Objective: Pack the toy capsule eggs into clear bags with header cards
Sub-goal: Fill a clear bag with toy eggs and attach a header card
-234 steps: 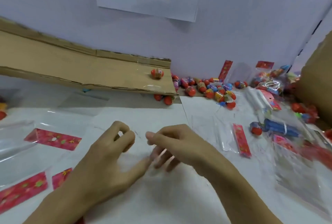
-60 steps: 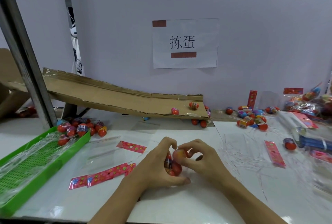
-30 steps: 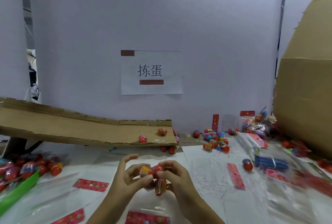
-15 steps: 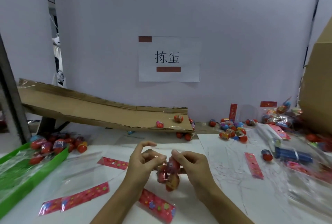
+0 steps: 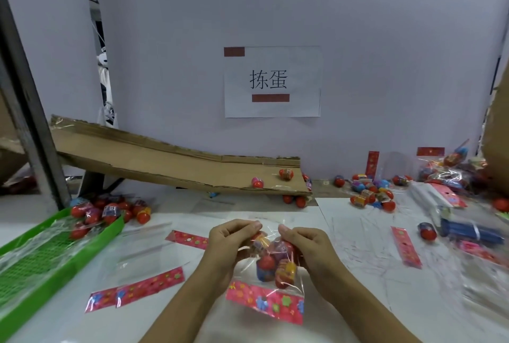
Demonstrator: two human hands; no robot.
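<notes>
Both hands raised above the tabletop (image 5: 192,320), the left hand (image 5: 230,246) and right hand (image 5: 308,246) each pinched, fingers curled, the upper edge of a clear bag (image 5: 271,265) holding capsule eggs (image 5: 265,267), its red header card (image 5: 264,302) hanging lowest.

Even, soft lighting; edges warped and blurred.

two hands (image 5: 234,243), one green tray (image 5: 41,268), one sign (image 5: 272,81)
</notes>
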